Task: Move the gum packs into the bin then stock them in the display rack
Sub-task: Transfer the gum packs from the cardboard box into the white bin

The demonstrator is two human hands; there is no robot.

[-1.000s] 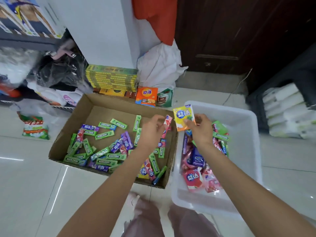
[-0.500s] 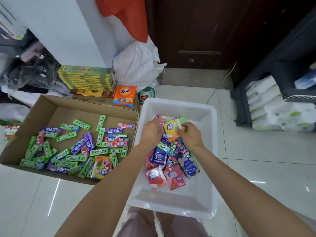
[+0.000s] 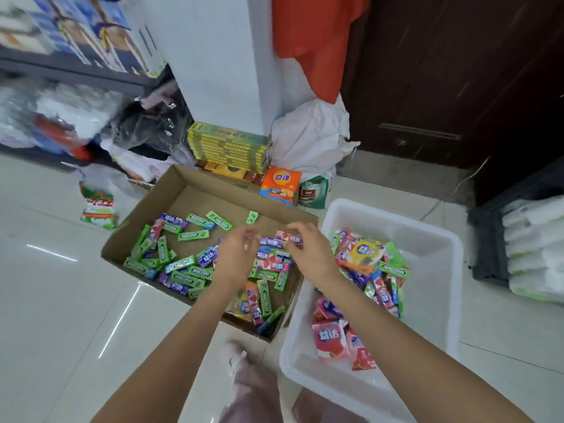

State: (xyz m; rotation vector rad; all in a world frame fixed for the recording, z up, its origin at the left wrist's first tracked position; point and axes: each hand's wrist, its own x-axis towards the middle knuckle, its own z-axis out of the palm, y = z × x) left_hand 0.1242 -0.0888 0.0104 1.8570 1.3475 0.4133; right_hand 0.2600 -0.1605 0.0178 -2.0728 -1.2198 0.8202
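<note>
Brown corrugated cardboard box (image 3: 152, 206), shallow and open-topped, sits on the pale glossy tiled floor (image 3: 45, 300) and holds a loose scatter of gum packs (image 3: 186, 264): green sticks, purple ones and red-and-white ones. Just right of it stands a white translucent plastic bin (image 3: 439, 270) with a heap of more packs, among them a yellow-and-orange flat gum pack (image 3: 364, 254) lying on top and a red pouch pack (image 3: 329, 337) nearer the person.

Both hands hover above the right half of the box. The left hand (image 3: 239, 257) has its fingers loosely bent downward over the packs and holds nothing I can make out. The right hand (image 3: 308, 248) reaches leftward, fingertips at a red-and-white gum stick (image 3: 282, 236); motion blur hides whether it is pinched or only touched.

Behind the box are a stack of yellow-green flat cartons (image 3: 227, 145), an orange snack packet (image 3: 280, 184) and a white plastic sack (image 3: 308, 138).
</note>
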